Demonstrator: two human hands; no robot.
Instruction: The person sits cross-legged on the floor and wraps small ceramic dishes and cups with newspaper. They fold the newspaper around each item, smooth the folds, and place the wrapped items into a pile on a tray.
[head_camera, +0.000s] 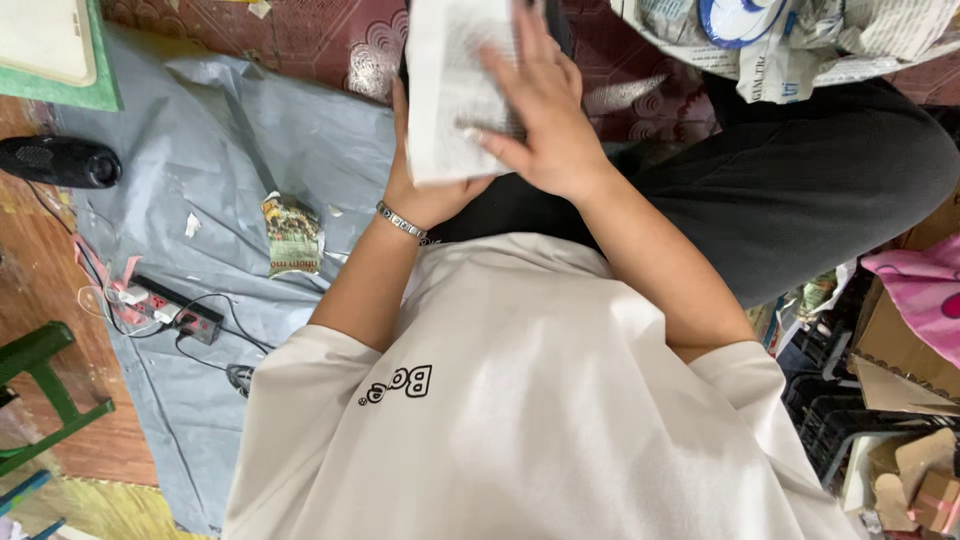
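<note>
both hands on a folded newspaper sheet, top centre of the frame. left hand is under it, cupping the lower edge from below; a beaded bracelet sits on that wrist. can't tell how far the left fingers are curled, the paper hides them. right hand lies flat on top, fingers spread and pressed on the sheet, not clenched. so the paper is sandwiched between the palms, above the person's lap. grey plastic sheet covers the floor at left, with a crumpled printed wrapper on it left of the left forearm. power strip at lower left, black speaker at the left edge. pile of newspaper-wrapped items at upper right.
</note>
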